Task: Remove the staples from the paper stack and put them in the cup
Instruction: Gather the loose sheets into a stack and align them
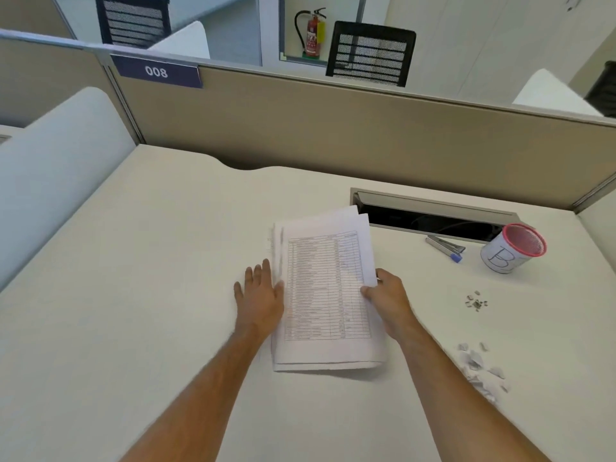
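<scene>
Stack of white printed paper sheets [325,295] bearing a ruled table, lying mid-desk on the cream desk surface [150,261]. Left hand [261,296], fingers spread flat, presses the stack's left edge. Right hand [386,300] pinches the right edge of the sheets. Loose grey metal staples [476,302] lie to the right; beyond them, a red-rimmed mesh cup [513,248] marked "B". Torn white paper scraps [480,371] lie nearer the viewer.

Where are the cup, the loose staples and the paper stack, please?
cup [500,256], head view, on its white labelled wall.
loose staples [476,302], head view, middle of the small pile.
paper stack [325,288], head view, on the printed top sheet.
</scene>
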The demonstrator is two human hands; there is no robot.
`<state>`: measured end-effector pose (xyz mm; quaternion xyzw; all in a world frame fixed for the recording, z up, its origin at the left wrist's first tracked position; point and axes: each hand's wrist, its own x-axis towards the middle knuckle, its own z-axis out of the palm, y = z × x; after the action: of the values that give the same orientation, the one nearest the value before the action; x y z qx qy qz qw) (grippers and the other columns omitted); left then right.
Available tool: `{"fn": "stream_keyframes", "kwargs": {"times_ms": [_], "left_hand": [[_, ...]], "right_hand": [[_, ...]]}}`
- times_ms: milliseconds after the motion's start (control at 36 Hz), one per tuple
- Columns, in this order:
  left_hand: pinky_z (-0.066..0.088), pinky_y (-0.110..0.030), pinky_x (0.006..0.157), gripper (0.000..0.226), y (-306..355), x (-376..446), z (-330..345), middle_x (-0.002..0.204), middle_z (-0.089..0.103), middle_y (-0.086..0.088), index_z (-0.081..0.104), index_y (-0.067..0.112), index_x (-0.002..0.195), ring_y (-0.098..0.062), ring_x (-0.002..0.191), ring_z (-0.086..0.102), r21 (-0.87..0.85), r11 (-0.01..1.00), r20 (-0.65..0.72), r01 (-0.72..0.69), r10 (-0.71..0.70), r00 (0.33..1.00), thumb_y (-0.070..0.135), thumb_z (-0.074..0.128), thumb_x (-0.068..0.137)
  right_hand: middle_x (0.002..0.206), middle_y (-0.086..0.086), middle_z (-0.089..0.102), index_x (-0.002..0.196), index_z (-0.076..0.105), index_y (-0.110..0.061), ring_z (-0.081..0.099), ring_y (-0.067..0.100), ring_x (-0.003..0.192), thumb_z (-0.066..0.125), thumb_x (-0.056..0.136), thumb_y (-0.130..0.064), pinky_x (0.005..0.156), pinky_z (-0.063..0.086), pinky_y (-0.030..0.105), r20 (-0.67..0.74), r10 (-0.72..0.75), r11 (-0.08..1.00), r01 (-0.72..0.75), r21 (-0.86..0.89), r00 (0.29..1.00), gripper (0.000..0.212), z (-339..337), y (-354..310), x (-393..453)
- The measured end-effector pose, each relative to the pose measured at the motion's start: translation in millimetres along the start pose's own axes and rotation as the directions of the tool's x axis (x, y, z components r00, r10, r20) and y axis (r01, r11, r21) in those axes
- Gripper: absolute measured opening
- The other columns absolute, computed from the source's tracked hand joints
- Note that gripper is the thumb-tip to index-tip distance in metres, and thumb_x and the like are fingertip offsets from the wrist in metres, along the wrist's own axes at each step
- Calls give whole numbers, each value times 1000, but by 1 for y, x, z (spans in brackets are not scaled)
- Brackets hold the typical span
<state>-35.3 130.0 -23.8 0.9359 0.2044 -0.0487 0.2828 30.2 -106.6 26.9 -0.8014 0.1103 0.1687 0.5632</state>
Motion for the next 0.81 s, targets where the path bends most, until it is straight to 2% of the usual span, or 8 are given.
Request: {"fn": "stream_keyframes", "kwargs": {"times_ms": [56, 194, 250, 333, 444, 611, 722, 806], "left_hand": [[-6, -53, 129, 73, 1, -3, 3, 175, 4, -9, -3, 18, 167, -26, 162, -4, 16, 1000, 46, -11, 10, 999, 53, 26, 109], [-11, -56, 127, 91, 2, -4, 6, 175, -4, -7, -10, 19, 166, -24, 162, -9, 59, 997, 103, -42, 36, 994, 70, 28, 101], [-11, -57, 126, 96, 3, -4, 6, 175, -6, -7, -10, 18, 166, -24, 162, -10, 74, 996, 119, -49, 40, 992, 73, 31, 98], [-11, -59, 126, 101, 3, -3, 7, 175, -9, -8, -10, 17, 166, -25, 161, -12, 110, 992, 132, -63, 49, 990, 74, 37, 96], [-10, -61, 126, 100, 5, -6, 11, 174, -13, -11, -8, 16, 166, -27, 161, -15, 198, 977, 145, -81, 52, 988, 73, 37, 97], [-10, -59, 126, 97, 12, -13, 13, 173, -16, -14, -2, 13, 166, -28, 160, -18, 232, 969, 170, -79, 39, 985, 72, 34, 99], [-9, -58, 127, 97, 12, -15, 12, 173, -16, -14, -1, 12, 166, -27, 160, -17, 245, 966, 174, -80, 37, 984, 72, 34, 99], [-9, -58, 128, 98, 10, -14, 11, 173, -15, -13, -1, 12, 166, -27, 160, -18, 243, 966, 181, -83, 39, 983, 72, 36, 99]], "right_hand": [[108, 0, 75, 113, 69, -14, 72, 20, 98, 56, 88, 7, 88, 59, 36, 0, 1, 999, -1, -32, 1000, 35, 9, -2, 1], [104, 4, 70, 106, 64, -11, 64, 14, 81, 55, 91, 1, 60, 49, 22, -71, -20, 978, 5, -210, 997, 21, 24, -4, 7], [113, 8, 66, 113, 61, -7, 63, 22, 95, 59, 94, -10, 72, 54, 30, -104, -39, 944, 3, -329, 994, 20, 31, -3, 10], [130, 13, 50, 129, 52, -3, 45, 31, 125, 65, 95, -29, 96, 47, 40, -148, -58, 812, -39, -582, 987, 44, 42, 0, 12], [138, 16, 46, 135, 41, -2, 42, 32, 127, 65, 94, -34, 102, 43, 41, -168, -92, 717, -52, -695, 981, 57, 55, 2, 5], [136, 14, 48, 135, 41, -1, 53, 34, 119, 66, 90, -23, 93, 53, 43, -211, -6, 806, -120, -580, 978, 56, 63, -6, 6], [108, 7, 66, 108, 57, -9, 65, 31, 101, 67, 72, -24, 86, 59, 46, -214, 142, 889, -220, -402, 966, 40, 54, -7, 22], [100, 7, 65, 98, 56, -15, 60, 32, 103, 74, 64, -29, 88, 57, 47, -197, 233, 922, -281, -266, 952, 40, 41, -5, 28]]}}
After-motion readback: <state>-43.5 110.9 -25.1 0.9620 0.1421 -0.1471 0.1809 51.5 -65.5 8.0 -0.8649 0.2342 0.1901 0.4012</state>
